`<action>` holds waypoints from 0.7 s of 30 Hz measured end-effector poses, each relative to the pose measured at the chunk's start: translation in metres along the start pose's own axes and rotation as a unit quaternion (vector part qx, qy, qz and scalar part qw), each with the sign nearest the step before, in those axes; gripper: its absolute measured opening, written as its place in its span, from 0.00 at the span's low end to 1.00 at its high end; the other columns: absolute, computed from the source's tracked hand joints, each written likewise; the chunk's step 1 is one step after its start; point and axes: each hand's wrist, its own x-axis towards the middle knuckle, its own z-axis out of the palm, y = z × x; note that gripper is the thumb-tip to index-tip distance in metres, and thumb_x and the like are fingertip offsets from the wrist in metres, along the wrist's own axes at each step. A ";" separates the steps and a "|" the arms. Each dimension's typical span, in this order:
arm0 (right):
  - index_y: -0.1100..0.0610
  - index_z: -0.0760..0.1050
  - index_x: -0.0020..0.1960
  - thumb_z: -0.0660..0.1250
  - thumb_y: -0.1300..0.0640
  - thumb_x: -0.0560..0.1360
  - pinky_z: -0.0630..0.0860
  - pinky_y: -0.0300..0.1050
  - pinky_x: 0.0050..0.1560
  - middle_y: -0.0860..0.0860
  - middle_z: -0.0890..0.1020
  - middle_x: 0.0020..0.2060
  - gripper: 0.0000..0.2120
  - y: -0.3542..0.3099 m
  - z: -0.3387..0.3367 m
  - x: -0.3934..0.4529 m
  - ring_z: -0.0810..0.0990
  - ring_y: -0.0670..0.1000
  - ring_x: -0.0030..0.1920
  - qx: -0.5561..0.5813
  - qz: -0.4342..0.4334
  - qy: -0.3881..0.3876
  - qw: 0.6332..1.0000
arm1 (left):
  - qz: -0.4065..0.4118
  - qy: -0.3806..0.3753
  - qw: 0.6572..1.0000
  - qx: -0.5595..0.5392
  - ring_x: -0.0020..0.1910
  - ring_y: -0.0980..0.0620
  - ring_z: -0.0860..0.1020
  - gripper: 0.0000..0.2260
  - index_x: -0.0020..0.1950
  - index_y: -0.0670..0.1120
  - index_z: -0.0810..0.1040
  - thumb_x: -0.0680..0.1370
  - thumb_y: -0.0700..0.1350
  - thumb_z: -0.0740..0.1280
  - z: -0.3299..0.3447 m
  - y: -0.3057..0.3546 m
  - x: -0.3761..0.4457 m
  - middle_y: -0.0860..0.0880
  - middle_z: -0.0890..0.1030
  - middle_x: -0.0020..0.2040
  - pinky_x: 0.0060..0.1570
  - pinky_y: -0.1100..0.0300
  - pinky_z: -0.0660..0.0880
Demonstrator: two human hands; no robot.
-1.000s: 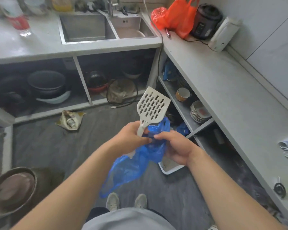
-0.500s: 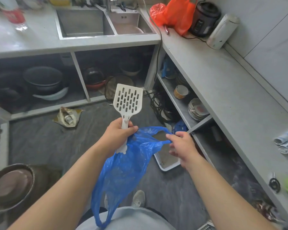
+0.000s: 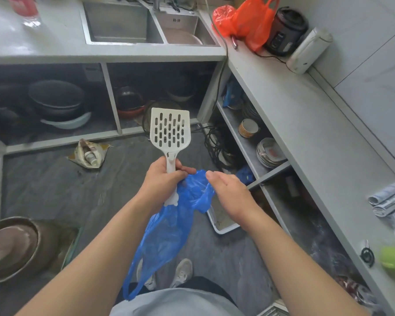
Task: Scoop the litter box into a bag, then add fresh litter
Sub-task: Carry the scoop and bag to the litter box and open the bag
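We stand over the litter box point(image 3: 224, 221), which sits on the floor just under our right hand point(image 3: 232, 196) and is mostly hidden by it; only a white corner and a strip of sandy litter show. Our left hand point(image 3: 163, 181) has its fingers curled round the handle of the white slotted scoop point(image 3: 170, 131), blade pointing up and away from the litter box, and the same fist seems to pinch the top of the blue plastic bag point(image 3: 169, 226), which hangs limp down toward our shoes. The right hand lies against the bag's bunched rim, beside the scoop handle; its fingers look fairly straight, and whether they pinch the film underneath we cannot tell. We judge the bag to be thin, light and slippery, likely to collapse shut unless its mouth is held wide by the rim or a handle loop. The scoop looks stiff and light; low on the handle gives reach into the litter box. No fresh litter is in sight near the litter box.
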 end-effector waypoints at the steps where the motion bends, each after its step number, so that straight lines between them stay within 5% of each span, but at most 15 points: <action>1: 0.46 0.74 0.69 0.65 0.38 0.74 0.78 0.50 0.56 0.46 0.74 0.63 0.26 0.003 0.002 -0.001 0.77 0.49 0.61 0.023 0.022 -0.015 0.999 | -0.003 0.000 1.000 -0.010 0.35 0.50 0.77 0.10 0.47 0.45 0.70 0.77 0.30 0.65 0.001 -0.001 0.000 0.44 0.88 0.47 0.45 0.53 0.76; 4: 0.51 0.70 0.72 0.67 0.65 0.75 0.84 0.45 0.43 0.48 0.74 0.63 0.27 0.012 0.003 -0.002 0.82 0.54 0.55 0.111 0.049 -0.025 0.992 | -0.018 -0.011 1.000 -0.021 0.38 0.51 0.81 0.09 0.46 0.45 0.71 0.77 0.31 0.65 0.003 -0.006 0.003 0.43 0.87 0.47 0.48 0.54 0.76; 6: 0.55 0.73 0.69 0.61 0.73 0.74 0.83 0.44 0.44 0.50 0.77 0.62 0.27 0.017 -0.002 -0.001 0.81 0.52 0.58 0.143 0.049 0.007 0.989 | -0.027 -0.038 0.999 -0.005 0.47 0.50 0.84 0.09 0.46 0.44 0.71 0.76 0.32 0.67 0.003 -0.008 0.003 0.44 0.87 0.47 0.53 0.53 0.76; 8: 0.56 0.75 0.64 0.60 0.75 0.74 0.83 0.49 0.49 0.52 0.80 0.60 0.24 0.025 -0.010 0.004 0.81 0.50 0.57 0.196 0.058 0.021 0.979 | -0.031 -0.063 0.997 0.038 0.54 0.49 0.84 0.10 0.46 0.45 0.72 0.71 0.34 0.71 0.005 -0.007 0.003 0.46 0.87 0.47 0.58 0.48 0.77; 12: 0.57 0.78 0.57 0.58 0.77 0.74 0.79 0.60 0.56 0.55 0.83 0.55 0.21 0.040 -0.027 0.015 0.84 0.55 0.55 0.262 0.067 0.014 0.963 | -0.032 -0.109 0.983 0.147 0.49 0.47 0.81 0.14 0.43 0.57 0.78 0.64 0.40 0.72 0.015 -0.003 0.001 0.52 0.86 0.51 0.54 0.44 0.78; 18: 0.57 0.79 0.60 0.59 0.77 0.74 0.80 0.44 0.46 0.56 0.83 0.55 0.23 0.063 -0.060 0.030 0.83 0.48 0.46 0.279 0.039 -0.026 0.959 | -0.004 -0.013 0.983 0.184 0.46 0.48 0.82 0.08 0.45 0.48 0.75 0.74 0.39 0.73 0.049 -0.004 0.010 0.49 0.86 0.47 0.50 0.50 0.79; 21: 0.57 0.79 0.60 0.61 0.75 0.73 0.81 0.43 0.46 0.54 0.83 0.54 0.22 0.084 -0.085 0.039 0.84 0.52 0.50 0.225 0.035 -0.008 0.974 | -0.005 0.022 0.982 0.188 0.41 0.51 0.78 0.07 0.46 0.48 0.76 0.75 0.43 0.74 0.069 -0.003 0.016 0.42 0.83 0.45 0.43 0.54 0.75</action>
